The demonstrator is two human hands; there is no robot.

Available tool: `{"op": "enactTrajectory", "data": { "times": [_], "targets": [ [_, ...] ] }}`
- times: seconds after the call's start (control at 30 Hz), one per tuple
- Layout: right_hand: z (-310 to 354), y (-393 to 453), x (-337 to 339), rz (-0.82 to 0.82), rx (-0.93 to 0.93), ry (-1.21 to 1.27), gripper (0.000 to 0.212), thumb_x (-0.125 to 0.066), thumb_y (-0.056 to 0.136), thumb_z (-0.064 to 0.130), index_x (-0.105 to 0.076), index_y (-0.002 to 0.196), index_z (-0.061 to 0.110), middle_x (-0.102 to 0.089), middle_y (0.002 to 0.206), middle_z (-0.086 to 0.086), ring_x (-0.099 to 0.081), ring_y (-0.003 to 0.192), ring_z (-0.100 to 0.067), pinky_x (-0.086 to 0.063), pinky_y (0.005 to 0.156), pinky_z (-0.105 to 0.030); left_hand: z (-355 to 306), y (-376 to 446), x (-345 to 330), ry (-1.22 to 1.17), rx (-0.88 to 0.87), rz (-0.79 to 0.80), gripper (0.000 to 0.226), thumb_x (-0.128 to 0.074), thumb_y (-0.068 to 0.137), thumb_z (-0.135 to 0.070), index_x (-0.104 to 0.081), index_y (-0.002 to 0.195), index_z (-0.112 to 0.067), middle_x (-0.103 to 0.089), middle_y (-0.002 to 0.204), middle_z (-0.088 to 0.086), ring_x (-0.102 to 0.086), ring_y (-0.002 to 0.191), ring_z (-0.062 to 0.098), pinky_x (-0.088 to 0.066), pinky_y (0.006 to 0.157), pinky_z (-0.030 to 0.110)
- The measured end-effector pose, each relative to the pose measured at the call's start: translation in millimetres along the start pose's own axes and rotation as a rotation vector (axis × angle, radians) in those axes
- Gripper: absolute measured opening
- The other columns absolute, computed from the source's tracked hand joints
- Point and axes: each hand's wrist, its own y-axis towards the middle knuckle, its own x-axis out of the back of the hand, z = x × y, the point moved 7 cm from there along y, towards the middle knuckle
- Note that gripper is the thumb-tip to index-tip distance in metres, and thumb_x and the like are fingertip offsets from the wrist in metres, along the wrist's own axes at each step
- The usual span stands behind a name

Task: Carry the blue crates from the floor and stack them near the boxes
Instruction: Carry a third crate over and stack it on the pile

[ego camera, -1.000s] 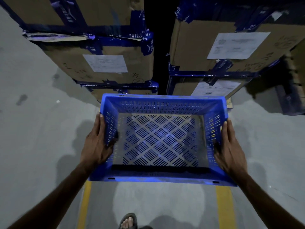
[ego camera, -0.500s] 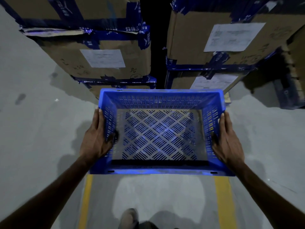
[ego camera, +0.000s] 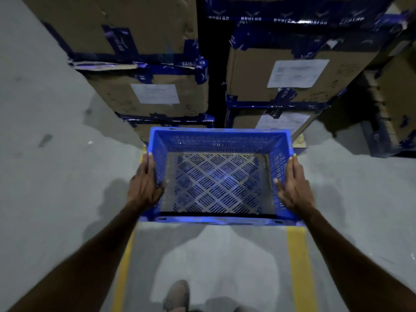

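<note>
Grey concrete floor (ego camera: 56, 188) with yellow lines (ego camera: 298, 266), taped cardboard boxes (ego camera: 292, 73) stacked ahead. Empty blue crate (ego camera: 219, 140) held off the floor just before the boxes. Left hand (ego camera: 145, 188) and right hand (ego camera: 295, 188) grip its side walls, thumbs hooked inside.

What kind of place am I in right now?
Likely a warehouse or stockroom: stacked cardboard boxes with blue tape and paper labels, yellow floor lines on concrete, and a blue crate carried toward them.
</note>
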Motion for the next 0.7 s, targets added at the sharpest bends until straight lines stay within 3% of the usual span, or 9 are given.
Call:
{"op": "enactTrajectory", "data": {
  "times": [0.1,0.2,0.27,0.37,0.57,0.7],
  "targets": [
    [3.6,-15.0,30.2,0.056,-0.091,-0.026,0.087,-0.047,0.098,0.053,-0.006,0.161,0.009,0.003,0.170,-0.005,-0.009,0.154,-0.033,-0.029,0.107,-0.075,-20.0,-13.2,33.5,0.015,0.003,-0.017,0.097,-0.044,0.092,-0.061,-0.015,0.162,-0.002,-0.017,0.168,0.022,-0.029,0.151,0.041,-0.046,0.104,0.059],
    [25.3,-43.6,71.5,0.051,-0.070,-0.025,0.086,-0.039,0.097,0.059,-0.012,0.161,0.009,-0.011,0.168,-0.011,-0.018,0.152,-0.035,-0.033,0.107,-0.072,-41.1,-35.8,78.0,0.116,-0.097,-0.008,0.084,-0.057,0.096,-0.047,-0.028,0.157,0.002,-0.032,0.160,0.030,-0.042,0.142,0.047,-0.053,0.096,0.062],
    [41.1,-68.9,92.9,0.065,-0.045,-0.024,0.083,-0.037,0.098,0.058,-0.015,0.160,0.009,-0.017,0.166,-0.013,-0.025,0.149,-0.035,-0.033,0.109,-0.068,-56.5,-60.2,108.8,0.159,-0.142,0.010,0.079,-0.052,0.096,-0.048,-0.032,0.156,-0.001,-0.037,0.157,0.030,-0.047,0.138,0.047,-0.055,0.092,0.060],
    [61.0,-118.4,118.7,0.060,-0.057,0.002,0.079,-0.035,0.099,0.058,-0.019,0.159,0.011,-0.023,0.164,-0.012,-0.033,0.145,-0.035,-0.035,0.109,-0.063,-83.8,-102.7,145.7,0.147,-0.170,0.019,0.080,-0.036,0.097,-0.056,-0.030,0.159,-0.005,-0.034,0.160,0.026,-0.045,0.140,0.045,-0.053,0.095,0.057],
    [92.0,-220.8,162.1,-0.026,-0.144,0.180,0.076,-0.046,0.101,0.049,-0.023,0.158,0.004,-0.029,0.163,-0.018,-0.034,0.147,-0.037,-0.034,0.115,-0.057,-126.6,-191.5,200.8,-0.008,-0.149,-0.005,0.082,-0.031,0.098,-0.062,-0.024,0.162,-0.011,-0.028,0.166,0.017,-0.041,0.144,0.040,-0.048,0.106,0.055],
    [107.8,-282.1,190.6,-0.125,-0.193,0.264,0.082,-0.043,0.099,0.054,-0.026,0.157,0.000,-0.030,0.162,-0.019,-0.029,0.150,-0.032,-0.025,0.119,-0.039,-129.6,-239.0,227.4,-0.111,-0.158,-0.088,0.077,-0.033,0.101,-0.063,-0.024,0.163,-0.018,-0.031,0.166,0.010,-0.033,0.150,0.030,-0.039,0.116,0.052]
  ]
}}
